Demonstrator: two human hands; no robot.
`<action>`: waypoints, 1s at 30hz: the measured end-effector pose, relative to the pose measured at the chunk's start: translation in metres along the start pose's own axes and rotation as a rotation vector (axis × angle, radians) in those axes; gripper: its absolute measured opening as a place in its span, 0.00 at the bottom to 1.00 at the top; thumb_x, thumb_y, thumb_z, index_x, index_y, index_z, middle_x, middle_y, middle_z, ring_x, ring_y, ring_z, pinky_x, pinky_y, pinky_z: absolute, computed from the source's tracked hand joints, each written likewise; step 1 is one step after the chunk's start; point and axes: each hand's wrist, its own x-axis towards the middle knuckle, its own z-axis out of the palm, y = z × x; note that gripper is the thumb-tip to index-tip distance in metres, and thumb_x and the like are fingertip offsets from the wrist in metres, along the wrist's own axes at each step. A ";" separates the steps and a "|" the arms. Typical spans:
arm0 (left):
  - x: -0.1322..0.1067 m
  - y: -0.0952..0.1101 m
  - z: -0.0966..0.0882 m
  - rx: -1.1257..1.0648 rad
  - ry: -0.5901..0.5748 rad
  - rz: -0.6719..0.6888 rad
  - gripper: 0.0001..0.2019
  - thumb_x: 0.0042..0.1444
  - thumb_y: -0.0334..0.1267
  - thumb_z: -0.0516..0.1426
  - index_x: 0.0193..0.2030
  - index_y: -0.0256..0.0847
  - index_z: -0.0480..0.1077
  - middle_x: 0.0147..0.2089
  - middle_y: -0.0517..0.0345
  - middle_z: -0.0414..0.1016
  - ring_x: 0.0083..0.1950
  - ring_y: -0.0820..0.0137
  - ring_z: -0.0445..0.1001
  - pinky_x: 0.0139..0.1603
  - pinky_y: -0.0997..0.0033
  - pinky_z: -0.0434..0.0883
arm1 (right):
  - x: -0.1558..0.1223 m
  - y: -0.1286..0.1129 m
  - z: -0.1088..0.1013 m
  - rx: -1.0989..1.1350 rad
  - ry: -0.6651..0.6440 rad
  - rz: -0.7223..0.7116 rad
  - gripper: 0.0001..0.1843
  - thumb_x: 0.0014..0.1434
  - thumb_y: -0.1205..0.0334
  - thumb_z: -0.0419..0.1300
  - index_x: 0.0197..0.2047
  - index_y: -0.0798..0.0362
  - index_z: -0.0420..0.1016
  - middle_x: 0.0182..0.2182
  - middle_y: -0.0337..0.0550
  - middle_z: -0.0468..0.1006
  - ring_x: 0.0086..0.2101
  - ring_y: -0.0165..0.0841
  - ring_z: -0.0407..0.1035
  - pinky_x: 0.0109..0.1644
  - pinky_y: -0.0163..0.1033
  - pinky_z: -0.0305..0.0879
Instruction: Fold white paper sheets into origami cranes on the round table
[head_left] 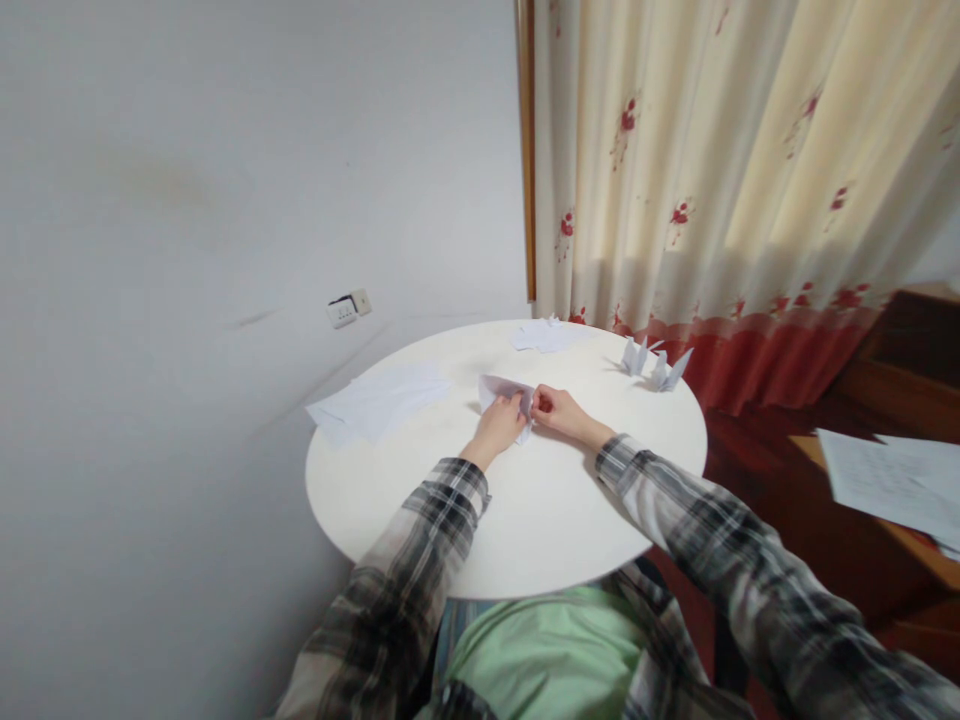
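Centrally, a partly folded sheet of white paper (491, 389) stands raised on the round white tabletop (547, 540), between and partly beneath the wearer's two hands. The left hand (501, 424) lies over the front of the sheet, its fingers bent against the paper; whether they grip it or merely press on it cannot be told. The right hand (556, 410) meets the sheet's right edge, thumb and forefinger brought together in a pinch on the paper there, the other fingers curled in. Both forearms are covered by the plaid sleeves (660, 490) of a shirt, worn over a pale green top (551, 655).

To the left of the hands, loose white sheets (379, 400) overlap near the table's edge. At the far edge lie smaller pieces of white paper (544, 338). Toward the right rim, two origami figures (670, 372) stand close together, their pointed flaps upright.

Beyond the table, a wall socket (343, 314) is set in the pale wall, and a cream curtain (675, 150) with red floral motifs ends in a red lower band. At far right, sheets bearing writing (885, 475) rest on a wooden surface (926, 562).
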 end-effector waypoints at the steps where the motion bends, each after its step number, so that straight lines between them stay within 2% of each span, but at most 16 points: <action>1: 0.000 0.000 0.001 -0.005 -0.001 0.005 0.17 0.58 0.34 0.46 0.54 0.36 0.59 0.47 0.46 0.70 0.49 0.65 0.68 0.50 0.66 0.64 | 0.000 0.001 0.000 0.008 -0.002 -0.002 0.03 0.46 0.64 0.54 0.27 0.54 0.63 0.20 0.33 0.66 0.23 0.25 0.58 0.28 0.29 0.55; 8: 0.001 -0.002 0.004 -0.004 0.016 0.046 0.18 0.57 0.33 0.46 0.55 0.35 0.59 0.46 0.44 0.70 0.48 0.64 0.68 0.50 0.64 0.65 | 0.001 0.003 -0.001 -0.020 0.023 0.027 0.08 0.51 0.58 0.54 0.27 0.54 0.64 0.20 0.34 0.68 0.23 0.25 0.58 0.29 0.31 0.54; 15: 0.002 -0.001 0.003 -0.056 -0.008 0.097 0.17 0.56 0.31 0.46 0.52 0.36 0.63 0.47 0.48 0.71 0.49 0.65 0.68 0.52 0.65 0.64 | 0.002 0.007 -0.002 -0.035 0.049 0.008 0.13 0.52 0.52 0.55 0.27 0.54 0.64 0.20 0.33 0.66 0.23 0.25 0.58 0.28 0.30 0.52; 21: 0.002 -0.002 0.005 -0.064 0.019 0.173 0.17 0.57 0.30 0.45 0.51 0.34 0.65 0.50 0.48 0.70 0.50 0.65 0.67 0.55 0.65 0.62 | 0.003 0.010 -0.001 -0.099 0.081 0.037 0.14 0.52 0.51 0.56 0.27 0.54 0.64 0.20 0.33 0.67 0.23 0.25 0.58 0.27 0.30 0.51; 30: 0.004 -0.005 0.007 -0.015 0.010 0.178 0.17 0.58 0.30 0.42 0.49 0.33 0.66 0.46 0.47 0.72 0.48 0.66 0.68 0.52 0.66 0.64 | 0.004 0.011 -0.002 -0.165 0.112 0.055 0.14 0.50 0.51 0.58 0.27 0.53 0.64 0.20 0.33 0.66 0.22 0.25 0.58 0.27 0.30 0.50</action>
